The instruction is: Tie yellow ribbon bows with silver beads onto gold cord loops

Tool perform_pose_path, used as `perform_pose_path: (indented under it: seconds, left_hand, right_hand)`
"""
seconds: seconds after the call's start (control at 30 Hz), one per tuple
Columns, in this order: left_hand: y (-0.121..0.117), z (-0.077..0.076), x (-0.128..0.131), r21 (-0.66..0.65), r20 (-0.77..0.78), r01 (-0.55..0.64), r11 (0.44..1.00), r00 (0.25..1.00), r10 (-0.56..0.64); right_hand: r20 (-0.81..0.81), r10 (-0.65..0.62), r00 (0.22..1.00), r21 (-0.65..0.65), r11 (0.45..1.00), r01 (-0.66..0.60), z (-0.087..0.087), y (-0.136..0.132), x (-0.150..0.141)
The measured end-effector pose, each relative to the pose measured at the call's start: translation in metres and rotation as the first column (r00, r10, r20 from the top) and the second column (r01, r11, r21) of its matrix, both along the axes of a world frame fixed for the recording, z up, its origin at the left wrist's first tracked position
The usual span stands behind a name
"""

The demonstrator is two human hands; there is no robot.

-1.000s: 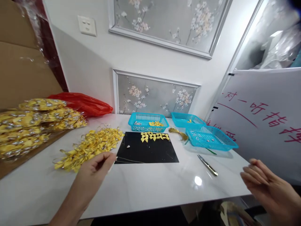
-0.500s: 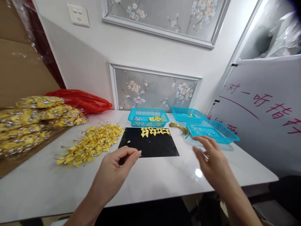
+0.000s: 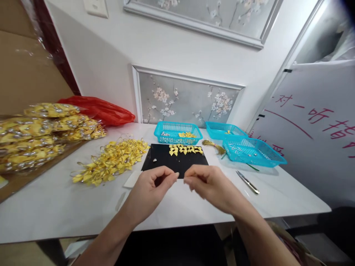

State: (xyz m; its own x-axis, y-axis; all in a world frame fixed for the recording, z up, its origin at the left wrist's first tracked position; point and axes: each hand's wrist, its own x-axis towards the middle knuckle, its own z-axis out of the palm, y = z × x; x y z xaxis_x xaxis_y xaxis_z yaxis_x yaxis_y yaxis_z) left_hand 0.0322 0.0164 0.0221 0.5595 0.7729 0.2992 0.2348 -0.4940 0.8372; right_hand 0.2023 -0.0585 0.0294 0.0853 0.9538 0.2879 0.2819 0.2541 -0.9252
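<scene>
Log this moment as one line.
Left hand: pinched shut, contents unclear | Right hand: pinched shut, contents unclear | Beyond: black mat, yellow pieces near far edge | Right: metal tool on table

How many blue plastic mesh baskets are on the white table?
3: left basket behind the black rectangular mat, rear-right basket, and front-right basket just before it. None looks hidden.

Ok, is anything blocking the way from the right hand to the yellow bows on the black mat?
Nothing visible blocks it: between the right hand and the yellow bows lies open black mat. The silver bead and left hand are off to the left.
</scene>
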Motion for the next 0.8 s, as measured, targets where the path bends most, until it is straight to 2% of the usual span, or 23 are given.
perform_pose_path:
  seconds: [0.1,0.23,0.37,0.5,0.67,0.8]
  left_hand:
    - [0.011,-0.010,-0.013,-0.029,0.006,-0.036,0.999,0.999,0.036]
    - [0.033,-0.023,-0.036,-0.004,-0.022,-0.128,0.992,0.991,0.128]
    - [0.051,-0.032,-0.050,0.032,-0.108,-0.163,0.986,0.980,0.165]
    - [0.060,-0.037,-0.051,0.065,-0.201,-0.178,0.982,0.961,0.187]
    - [0.065,-0.035,-0.055,0.177,-0.293,-0.286,0.942,0.898,0.328]
    - [0.071,-0.029,-0.067,0.352,-0.353,-0.368,0.860,0.799,0.487]
  right_hand:
    - [-0.126,-0.114,0.985,0.096,0.987,0.127,0.008,-0.003,0.033]
    - [-0.364,-0.313,0.877,0.166,0.905,0.392,0.007,-0.006,0.098]
    - [-0.488,-0.428,0.761,0.114,0.833,0.541,-0.007,-0.012,0.153]
    - [-0.550,-0.488,0.678,0.037,0.796,0.604,-0.018,-0.025,0.180]
    - [-0.616,-0.578,0.535,-0.066,0.715,0.696,-0.013,-0.042,0.212]
    - [-0.623,-0.661,0.419,-0.148,0.625,0.767,-0.004,-0.043,0.243]
